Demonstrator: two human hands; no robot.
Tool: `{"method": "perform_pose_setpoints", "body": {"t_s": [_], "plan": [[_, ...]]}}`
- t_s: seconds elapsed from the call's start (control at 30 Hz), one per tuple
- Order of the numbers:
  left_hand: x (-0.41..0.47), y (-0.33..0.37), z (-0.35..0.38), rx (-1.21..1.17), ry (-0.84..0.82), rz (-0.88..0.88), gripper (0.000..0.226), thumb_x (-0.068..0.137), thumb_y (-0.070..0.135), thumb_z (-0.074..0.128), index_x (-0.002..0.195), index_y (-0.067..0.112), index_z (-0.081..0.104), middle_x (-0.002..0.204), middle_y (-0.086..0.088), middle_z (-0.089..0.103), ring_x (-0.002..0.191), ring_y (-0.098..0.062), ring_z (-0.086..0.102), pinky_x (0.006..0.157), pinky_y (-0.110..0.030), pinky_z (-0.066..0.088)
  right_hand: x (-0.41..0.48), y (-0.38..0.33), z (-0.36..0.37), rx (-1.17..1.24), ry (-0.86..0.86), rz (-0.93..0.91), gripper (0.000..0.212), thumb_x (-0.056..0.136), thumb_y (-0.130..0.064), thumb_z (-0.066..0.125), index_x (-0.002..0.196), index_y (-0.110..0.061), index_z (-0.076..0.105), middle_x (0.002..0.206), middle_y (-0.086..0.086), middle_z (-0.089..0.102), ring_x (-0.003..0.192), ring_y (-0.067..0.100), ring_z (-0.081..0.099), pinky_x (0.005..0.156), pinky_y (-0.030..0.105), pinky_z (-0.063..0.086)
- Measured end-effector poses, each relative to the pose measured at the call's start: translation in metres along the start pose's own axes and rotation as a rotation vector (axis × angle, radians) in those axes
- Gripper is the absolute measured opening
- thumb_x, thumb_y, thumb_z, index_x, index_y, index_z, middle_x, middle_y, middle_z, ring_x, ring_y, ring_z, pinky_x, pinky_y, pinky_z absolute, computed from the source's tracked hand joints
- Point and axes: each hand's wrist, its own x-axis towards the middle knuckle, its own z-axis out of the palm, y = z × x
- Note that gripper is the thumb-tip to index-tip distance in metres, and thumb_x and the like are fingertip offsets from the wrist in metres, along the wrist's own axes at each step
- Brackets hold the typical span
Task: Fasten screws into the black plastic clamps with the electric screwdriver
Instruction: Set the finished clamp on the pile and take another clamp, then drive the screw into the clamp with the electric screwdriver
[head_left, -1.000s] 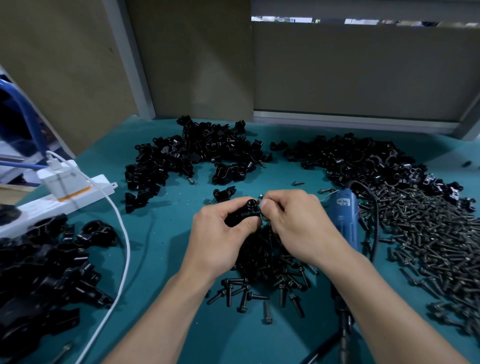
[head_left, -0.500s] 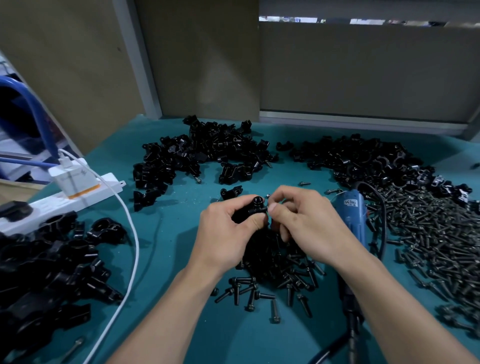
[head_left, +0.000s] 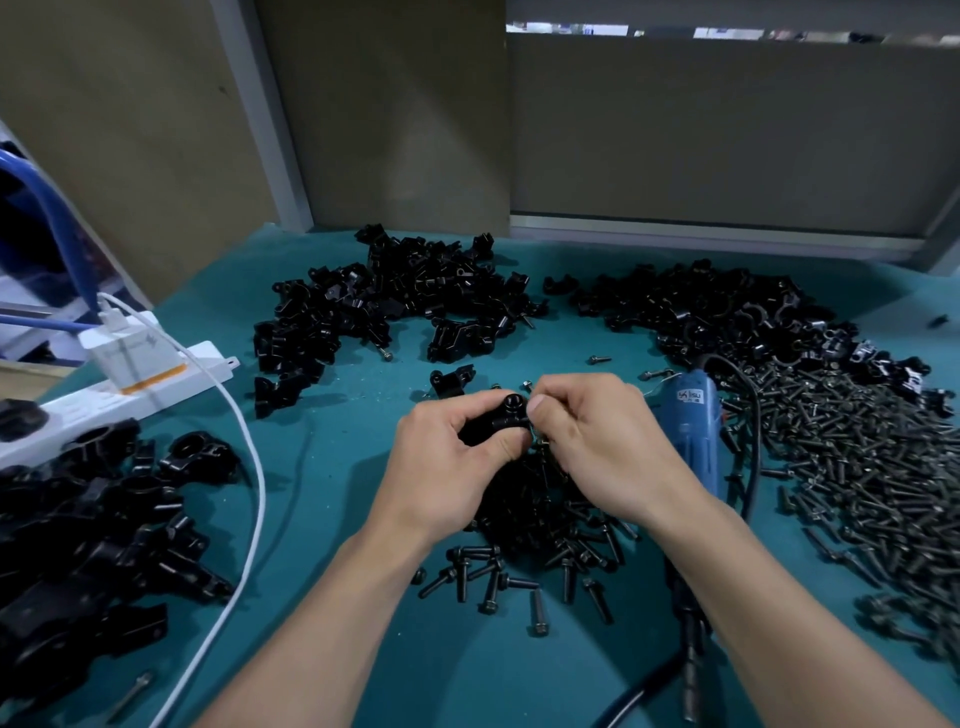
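Note:
My left hand (head_left: 441, 462) grips a black plastic clamp (head_left: 501, 418) above the middle of the teal table. My right hand (head_left: 592, 441) pinches a small screw at the clamp's right end; the screw is mostly hidden by my fingertips. The blue electric screwdriver (head_left: 693, 441) lies on the table just right of my right hand, untouched, its bit pointing toward me. A small heap of black screws (head_left: 540, 525) lies under and in front of my hands.
Piles of black clamps sit at the back left (head_left: 384, 301), the back right (head_left: 717, 312) and the near left (head_left: 78, 535). A wide spread of screws (head_left: 857, 467) covers the right side. A white power strip (head_left: 124, 384) with a charger and white cable (head_left: 249, 467) lies at the left.
Both hands stay together on the clamp. My right fingers have shifted slightly at its right end. The camera has moved a little.

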Motion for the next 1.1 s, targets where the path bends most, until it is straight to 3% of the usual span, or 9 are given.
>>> {"method": "perform_pose_setpoints", "body": {"t_s": [0.1, 0.23, 0.37, 0.43, 0.57, 0.67, 0.73, 0.9, 1.1], "plan": [[0.000, -0.002, -0.001, 0.021, -0.003, -0.006, 0.030, 0.088, 0.015, 0.082, 0.115, 0.029, 0.080, 0.097, 0.020, 0.079, 0.089, 0.001, 0.075, 0.076, -0.014, 0.056, -0.001, 0.001, 0.002, 0.013, -0.011, 0.043, 0.038, 0.104, -0.030, 0.050, 0.071, -0.013, 0.058, 0.050, -0.004, 0.051, 0.048, 0.007, 0.042, 0.053, 0.031, 0.037], [0.001, -0.003, 0.000, 0.047, -0.005, -0.021, 0.031, 0.088, 0.024, 0.083, 0.118, 0.028, 0.079, 0.102, 0.015, 0.080, 0.089, -0.001, 0.075, 0.080, -0.023, 0.060, -0.002, 0.000, -0.006, 0.119, -0.067, 0.025, 0.019, 0.103, -0.023, 0.059, 0.085, -0.024, 0.061, 0.060, 0.001, 0.067, 0.044, 0.004, 0.045, 0.046, 0.019, 0.037], [0.000, -0.004, 0.002, 0.043, -0.013, -0.009, 0.033, 0.087, 0.017, 0.083, 0.117, 0.031, 0.079, 0.102, 0.019, 0.079, 0.095, 0.002, 0.074, 0.083, -0.020, 0.058, 0.000, 0.000, 0.005, -0.019, 0.025, 0.051, 0.043, 0.107, -0.036, 0.052, 0.069, -0.016, 0.058, 0.059, 0.005, 0.062, 0.055, 0.016, 0.052, 0.056, 0.041, 0.045], [0.000, -0.003, 0.002, 0.036, -0.003, 0.015, 0.032, 0.088, 0.017, 0.082, 0.112, 0.036, 0.080, 0.101, 0.020, 0.079, 0.094, 0.003, 0.073, 0.083, -0.017, 0.057, -0.001, 0.002, 0.003, 0.004, 0.015, 0.049, 0.045, 0.107, -0.040, 0.050, 0.069, -0.017, 0.060, 0.058, 0.005, 0.064, 0.052, 0.013, 0.054, 0.055, 0.038, 0.046], [-0.001, 0.005, 0.002, 0.042, -0.016, 0.058, 0.043, 0.089, 0.019, 0.082, 0.092, 0.061, 0.073, 0.089, 0.025, 0.077, 0.083, 0.005, 0.073, 0.070, -0.008, 0.052, -0.002, 0.007, -0.008, 0.062, -0.092, -0.020, 0.023, 0.104, -0.028, 0.057, 0.082, -0.023, 0.061, 0.062, 0.002, 0.068, 0.046, 0.006, 0.049, 0.049, 0.026, 0.041], [-0.002, 0.004, 0.003, 0.049, -0.021, 0.069, 0.040, 0.088, 0.016, 0.081, 0.097, 0.054, 0.074, 0.091, 0.026, 0.077, 0.084, 0.006, 0.073, 0.070, -0.006, 0.051, 0.001, 0.008, -0.003, -0.024, -0.034, -0.030, 0.042, 0.106, -0.034, 0.052, 0.070, -0.013, 0.057, 0.054, 0.005, 0.055, 0.048, 0.010, 0.044, 0.055, 0.038, 0.043], [-0.002, 0.002, 0.002, 0.059, -0.026, 0.061, 0.034, 0.088, 0.017, 0.081, 0.098, 0.048, 0.077, 0.091, 0.023, 0.078, 0.084, 0.003, 0.074, 0.071, -0.007, 0.052, 0.001, 0.009, -0.005, -0.007, -0.053, 0.017, 0.052, 0.107, -0.043, 0.047, 0.067, -0.013, 0.061, 0.052, 0.001, 0.060, 0.047, 0.009, 0.050, 0.057, 0.036, 0.047], [0.000, 0.000, 0.000, 0.023, 0.017, -0.005, 0.031, 0.088, 0.018, 0.083, 0.102, 0.045, 0.076, 0.092, 0.024, 0.078, 0.085, 0.004, 0.073, 0.073, -0.010, 0.054, 0.001, 0.007, -0.011, 0.032, -0.085, 0.019, 0.021, 0.100, -0.028, 0.063, 0.079, -0.026, 0.066, 0.063, -0.002, 0.071, 0.045, 0.005, 0.053, 0.052, 0.028, 0.046], [0.000, 0.002, -0.003, 0.031, 0.008, 0.012, 0.033, 0.088, 0.018, 0.082, 0.097, 0.049, 0.074, 0.093, 0.024, 0.078, 0.088, 0.004, 0.073, 0.078, -0.014, 0.056, -0.001, -0.005, -0.008, -0.058, -0.072, 0.021, 0.036, 0.102, -0.029, 0.053, 0.069, -0.019, 0.059, 0.061, 0.007, 0.066, 0.047, 0.009, 0.048, 0.056, 0.036, 0.044]]}}
